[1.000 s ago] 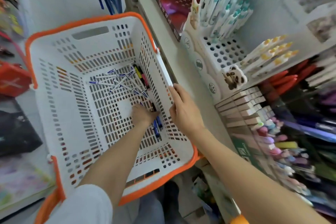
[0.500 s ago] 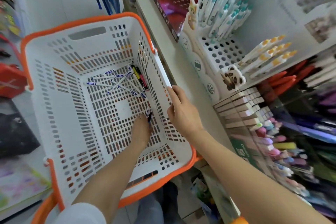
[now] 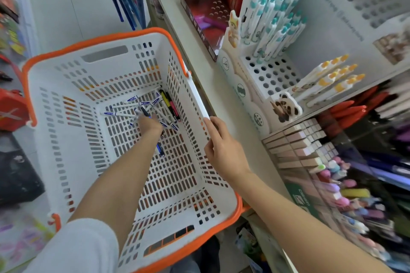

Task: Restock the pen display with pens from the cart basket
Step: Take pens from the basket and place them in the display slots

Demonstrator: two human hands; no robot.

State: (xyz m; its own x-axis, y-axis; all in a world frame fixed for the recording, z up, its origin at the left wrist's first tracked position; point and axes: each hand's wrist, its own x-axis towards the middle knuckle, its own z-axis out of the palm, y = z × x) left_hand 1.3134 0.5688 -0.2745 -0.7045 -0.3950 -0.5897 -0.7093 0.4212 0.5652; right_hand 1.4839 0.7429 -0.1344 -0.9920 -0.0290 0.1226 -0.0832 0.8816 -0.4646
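Left hand (image 3: pixel 150 123), clamped on dark-blue pens (image 3: pixel 160 150), now reaches farther forward onto white pens (image 3: pixel 112 113) | right hand (image 3: pixel 221 148) grips basket (image 3: pixel 197 99) rim | gathering continues

Stationery shop: shelved pen displays (image 3: pixel 266 35).

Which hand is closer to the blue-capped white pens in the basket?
Left. The left hand is down inside the basket, right at the blue-capped white pens. The right hand grips the basket's side rim, up and to their right.
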